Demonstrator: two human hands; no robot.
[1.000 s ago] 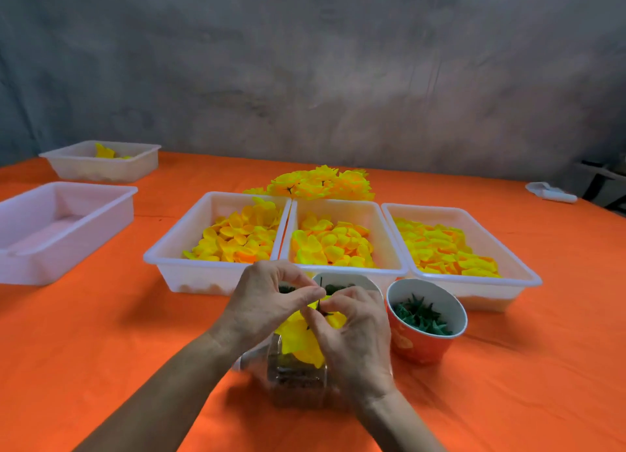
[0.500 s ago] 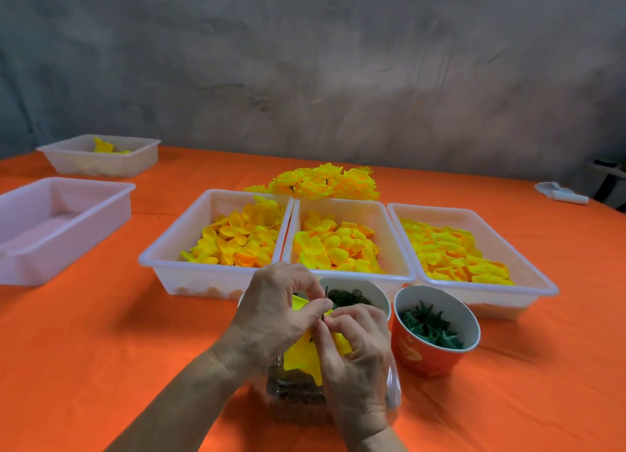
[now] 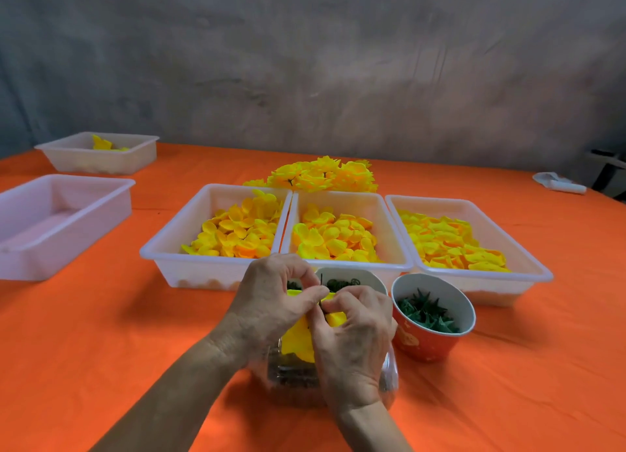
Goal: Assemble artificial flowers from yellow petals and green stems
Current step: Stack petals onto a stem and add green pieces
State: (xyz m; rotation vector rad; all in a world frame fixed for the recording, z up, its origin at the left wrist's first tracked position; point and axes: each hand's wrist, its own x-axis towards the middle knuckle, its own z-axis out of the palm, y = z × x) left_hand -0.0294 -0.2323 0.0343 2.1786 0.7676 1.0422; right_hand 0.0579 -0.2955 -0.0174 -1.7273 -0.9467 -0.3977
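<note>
While both hands meet over the near middle of the desk (image 3: 101, 333), the left hand (image 3: 271, 302) and the right hand (image 3: 352, 336) are working the same yellow flower (image 3: 298, 339). Left fingers (image 3: 305, 295) are curled, thumb and forefinger pinched together on the top edge of the petals. The right hand's fingers are bent in too, pinching the petals from the other side, right against the left fingertips. A thin dark stem (image 3: 321, 280) pokes straight up just above where the two pinches meet; I can't tell which hand actually has it.

Under the hands sits a clear plastic box (image 3: 291, 377) with dark bits inside, mostly hidden by the wrists. Just behind the hands is a white bowl (image 3: 369, 278) with dark green rings or similar, hard to tell. Just right of it is a red cup (image 3: 430, 346) holding spiky green pieces (image 3: 426, 312).

Behind those, three white trays stand side by side, edges touching: left tray (image 3: 169, 248), middle tray (image 3: 393, 241), right tray (image 3: 528, 255), all piled with loose yellow petals (image 3: 332, 238). Behind the trays lies a heap of finished flowers (image 3: 321, 177). Off to the left stands a big pale tub (image 3: 67, 234), and further back a smaller tub (image 3: 111, 160) with a few yellow pieces in it. Far right, near the desk's edge, there's a small white thing (image 3: 559, 184), too blurry to identify. The whole desk is covered in orange cloth.
</note>
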